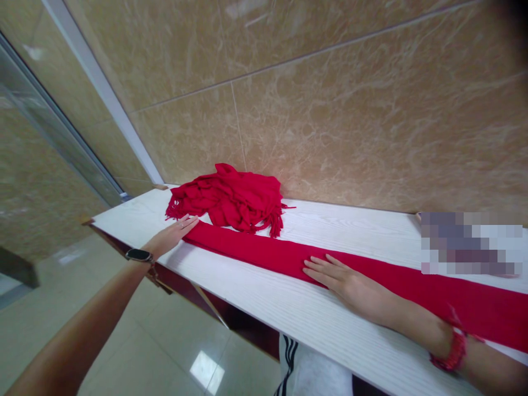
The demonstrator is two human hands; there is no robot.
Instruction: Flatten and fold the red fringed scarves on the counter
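A long red scarf [264,250] lies stretched flat along a white wooden table [256,297]. My left hand [173,234], with a dark watch on the wrist, rests open and flat at the scarf's far left end. My right hand [342,278] lies open, palm down, on the scarf's middle; a red bead bracelet sits on that wrist. Behind the stretched scarf, a crumpled heap of red fringed scarves [229,198] sits against the wall.
A beige marble-tile wall [330,110] runs right behind the table. A blurred-out patch [470,245] covers something at the table's right. A glass partition with a pale frame [94,93] stands at left, over a glossy tiled floor [173,352].
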